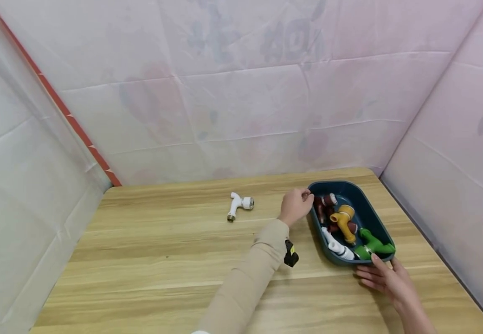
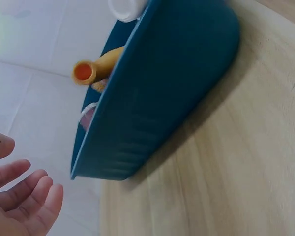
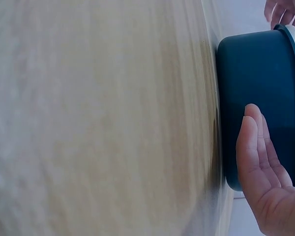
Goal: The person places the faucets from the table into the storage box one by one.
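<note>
A dark blue plastic basin (image 1: pixel 368 211) stands on the table at the right. Inside it lie dark red taps (image 1: pixel 320 211), a yellow tap (image 1: pixel 343 225), a white tap (image 1: pixel 339 248) and a green tap (image 1: pixel 372 246). My right hand (image 1: pixel 393 280) holds the basin's near end, thumb over the rim and fingers (image 3: pixel 250 142) laid along the outer wall. By the far left corner is my left hand (image 1: pixel 297 206), fingers loosely bent; a gap shows between these fingers (image 2: pixel 27 194) and the basin in the left wrist view. Another white tap (image 1: pixel 238 206) lies on the table, left of that hand.
The wood-grain table (image 1: pixel 153 260) ends at a back wall covered with pale printed sheeting (image 1: pixel 241 106). Similar sheeting covers both sides, and a red strip (image 1: pixel 57 99) runs down the left corner. A black strap piece (image 1: pixel 291 254) sits at my left wrist.
</note>
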Tool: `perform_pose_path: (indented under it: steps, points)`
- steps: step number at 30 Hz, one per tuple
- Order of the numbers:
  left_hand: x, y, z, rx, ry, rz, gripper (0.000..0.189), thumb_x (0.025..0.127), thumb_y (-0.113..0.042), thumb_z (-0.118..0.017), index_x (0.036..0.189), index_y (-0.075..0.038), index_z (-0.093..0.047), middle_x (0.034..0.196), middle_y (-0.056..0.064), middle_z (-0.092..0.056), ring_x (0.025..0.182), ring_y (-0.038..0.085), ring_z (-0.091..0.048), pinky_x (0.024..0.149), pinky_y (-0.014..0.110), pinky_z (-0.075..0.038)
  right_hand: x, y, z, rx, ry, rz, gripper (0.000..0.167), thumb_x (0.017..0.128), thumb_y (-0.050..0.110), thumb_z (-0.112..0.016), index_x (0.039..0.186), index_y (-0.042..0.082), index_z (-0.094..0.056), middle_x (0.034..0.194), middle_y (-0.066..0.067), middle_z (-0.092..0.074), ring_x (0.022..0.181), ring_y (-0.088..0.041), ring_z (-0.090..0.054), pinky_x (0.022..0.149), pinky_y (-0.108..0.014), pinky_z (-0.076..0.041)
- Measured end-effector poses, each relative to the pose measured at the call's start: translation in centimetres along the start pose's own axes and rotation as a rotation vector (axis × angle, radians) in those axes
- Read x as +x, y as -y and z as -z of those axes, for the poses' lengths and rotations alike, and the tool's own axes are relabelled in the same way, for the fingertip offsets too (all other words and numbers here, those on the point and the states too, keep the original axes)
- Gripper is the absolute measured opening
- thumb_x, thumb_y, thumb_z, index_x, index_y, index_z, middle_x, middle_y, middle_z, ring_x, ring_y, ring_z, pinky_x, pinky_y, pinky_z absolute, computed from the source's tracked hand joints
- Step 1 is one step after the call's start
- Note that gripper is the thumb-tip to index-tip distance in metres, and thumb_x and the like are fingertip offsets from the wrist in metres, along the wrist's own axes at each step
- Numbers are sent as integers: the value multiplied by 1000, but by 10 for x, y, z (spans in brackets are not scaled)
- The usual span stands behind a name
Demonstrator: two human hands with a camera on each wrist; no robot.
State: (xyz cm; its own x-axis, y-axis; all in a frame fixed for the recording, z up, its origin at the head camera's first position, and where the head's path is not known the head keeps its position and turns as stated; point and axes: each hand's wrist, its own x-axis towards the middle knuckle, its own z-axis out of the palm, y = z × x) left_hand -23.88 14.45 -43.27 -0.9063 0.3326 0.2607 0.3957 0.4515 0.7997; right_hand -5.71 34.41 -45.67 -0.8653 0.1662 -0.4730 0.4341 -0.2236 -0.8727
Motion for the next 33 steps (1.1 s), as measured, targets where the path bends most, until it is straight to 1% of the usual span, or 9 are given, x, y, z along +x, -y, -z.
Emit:
perform_pose_path:
  steps: [2, 6, 8, 10, 17, 20, 27, 30, 33]
  points:
    - [-1, 2, 4, -18, -8, 6, 20, 89, -18, -57, 99, -6, -69, 87, 1, -67, 75, 6, -59, 65, 15, -44, 0, 0, 0, 3, -2, -2, 75, 94, 36, -44, 139, 9, 11, 78, -7, -69, 76, -19, -67, 71, -37, -52]
    - [-4, 4, 11, -25, -31, -24, 14, 87, -14, -59, 91, -6, -70, 81, -1, -66, 69, 5, -57, 62, 14, -42, 1, 0, 1, -1, -6, -11, 77, 94, 36, -44, 139, 9, 12, 78, -6, -69, 76, -19, -67, 71, -37, -52]
    - [-5, 5, 15, -12, -41, -43, 12, 87, -12, -59, 87, -7, -70, 78, -1, -64, 65, 4, -54, 60, 14, -41, 2, 1, 2, -3, -5, -16, 81, 94, 37, -44, 140, 9, 17, 78, -6, -69, 76, -19, -67, 72, -37, -52]
    - [-7, 5, 18, -2, -40, -54, 12, 87, -12, -58, 85, -6, -69, 75, -1, -63, 64, 4, -53, 59, 13, -40, 2, 1, 3, 0, -7, -21, 81, 94, 37, -44, 140, 9, 17, 78, -6, -69, 76, -19, -67, 71, -36, -52]
    - [-14, 9, 25, -53, -18, -8, 12, 87, -13, -57, 82, -9, -68, 68, -5, -58, 59, 3, -49, 55, 14, -39, 3, 2, 5, 9, -9, -30, 81, 94, 37, -44, 140, 11, 17, 78, -6, -69, 76, -19, -67, 71, -36, -52]
    - [-16, 12, 28, -45, -25, -20, 12, 87, -14, -58, 85, -8, -68, 67, -5, -57, 58, 3, -48, 54, 14, -38, 3, 3, 5, 0, -9, -27, 82, 94, 37, -44, 140, 9, 18, 78, -6, -69, 76, -19, -67, 72, -37, -52]
    - [-23, 20, 37, -3, -17, -60, 11, 86, -11, -58, 87, -5, -68, 62, -5, -55, 53, 4, -46, 49, 15, -37, 2, 3, 4, -14, -10, -21, 77, 94, 38, -42, 140, 8, 13, 77, -5, -69, 77, -19, -67, 72, -37, -52]
    - [-27, 22, 43, 10, -5, -73, 9, 86, -10, -59, 86, -6, -67, 61, -5, -54, 51, 4, -45, 48, 16, -37, 1, 1, 4, -3, -10, -15, 58, 94, 37, -43, 135, 20, -7, 78, -6, -69, 77, -19, -67, 72, -37, -52]
    - [-31, 24, 49, 38, 2, -73, 9, 85, -11, -59, 87, -7, -67, 61, -6, -52, 50, 3, -44, 48, 15, -36, 1, 1, 5, -6, -9, -13, 58, 94, 38, -44, 135, 21, -7, 78, -6, -69, 77, -19, -67, 72, -38, -52]
